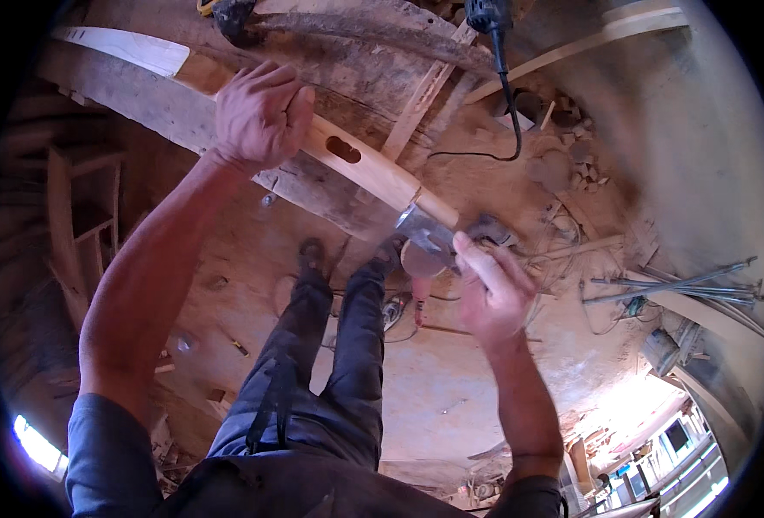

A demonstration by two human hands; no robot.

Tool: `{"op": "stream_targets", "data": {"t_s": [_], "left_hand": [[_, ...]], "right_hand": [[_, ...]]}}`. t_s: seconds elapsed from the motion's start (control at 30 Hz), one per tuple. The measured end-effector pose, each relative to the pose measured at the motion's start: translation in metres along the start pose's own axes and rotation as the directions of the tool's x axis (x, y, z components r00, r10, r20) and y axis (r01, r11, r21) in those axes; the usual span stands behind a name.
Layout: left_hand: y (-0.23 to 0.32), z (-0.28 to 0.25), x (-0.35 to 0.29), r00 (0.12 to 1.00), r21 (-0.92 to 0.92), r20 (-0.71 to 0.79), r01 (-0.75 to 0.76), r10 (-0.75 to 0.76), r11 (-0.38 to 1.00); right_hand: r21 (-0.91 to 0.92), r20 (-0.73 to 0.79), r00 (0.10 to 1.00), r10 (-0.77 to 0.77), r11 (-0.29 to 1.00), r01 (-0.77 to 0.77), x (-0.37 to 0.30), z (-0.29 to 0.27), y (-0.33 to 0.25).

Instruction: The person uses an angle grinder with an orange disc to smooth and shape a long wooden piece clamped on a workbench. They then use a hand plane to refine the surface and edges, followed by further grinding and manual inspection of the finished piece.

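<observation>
Left grip (265,118) is closed over the top of a wooden bar (373,175), with the back of the hand uppermost. The right grip (498,289) is curled, with one digit extended forward, and appears to be pinching a metal tool (423,227); the handle is hidden and blur is present, so the exact hold cannot be told.

The wooden bar is laid over a rough desk (162,105) of heavy timber. Its long axis is set diagonally, from far left to near right. The pale tapered end (125,50) is pointed away to the left of the left grip. On the opposite side, a slot (343,149) is cut just beside the left grip; farther along the same line, a stepped narrow end (439,206) is formed.

The governing relation is judged to lie at this step. The metal tool is positioned at the near side of the bar, beside the step; contact is suggested but cannot be confirmed. The right grip is located to the lower right of the narrow end and is the nearer of the two. Steadiness of the bar is judged to depend on the left grip.
</observation>
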State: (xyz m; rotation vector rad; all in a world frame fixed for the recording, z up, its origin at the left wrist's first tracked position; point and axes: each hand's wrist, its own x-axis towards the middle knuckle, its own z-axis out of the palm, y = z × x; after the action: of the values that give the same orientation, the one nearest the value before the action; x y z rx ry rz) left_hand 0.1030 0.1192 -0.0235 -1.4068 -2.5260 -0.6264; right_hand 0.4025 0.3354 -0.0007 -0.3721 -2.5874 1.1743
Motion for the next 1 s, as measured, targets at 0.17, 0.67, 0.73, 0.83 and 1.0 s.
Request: {"op": "stream_targets", "data": {"t_s": [0.17,0.67,0.73,0.83,1.0], "left_hand": [[-0.001,0.001,0.0,1.0,0.009,-0.025,-0.016,0.016,1.0],[-0.001,-0.003,0.002,0.997,-0.034,0.063,-0.03,0.032,0.999],[-0.002,-0.003,0.0,0.999,-0.037,0.025,-0.022,0.023,0.999],[-0.002,0.002,0.0,1.0,-0.03,0.013,-0.028,0.029,0.999],[-0.002,0.0,-0.001,0.999,-0.014,0.052,-0.009,0.009,1.0]], "right_hand": [[-0.074,0.095,0.974,-0.205,0.974,0.213,0.02,-0.016,0.021],[0.083,0.018,0.995,-0.101,0.992,0.099,0.01,-0.017,0.022],[0.128,0.04,0.999,0.032,0.991,-0.037,0.01,-0.021,0.023],[0.183,0.066,0.988,0.138,0.972,-0.148,0.016,-0.019,0.019],[0.29,0.076,0.973,0.219,0.929,-0.231,0.015,-0.012,0.02]]}}
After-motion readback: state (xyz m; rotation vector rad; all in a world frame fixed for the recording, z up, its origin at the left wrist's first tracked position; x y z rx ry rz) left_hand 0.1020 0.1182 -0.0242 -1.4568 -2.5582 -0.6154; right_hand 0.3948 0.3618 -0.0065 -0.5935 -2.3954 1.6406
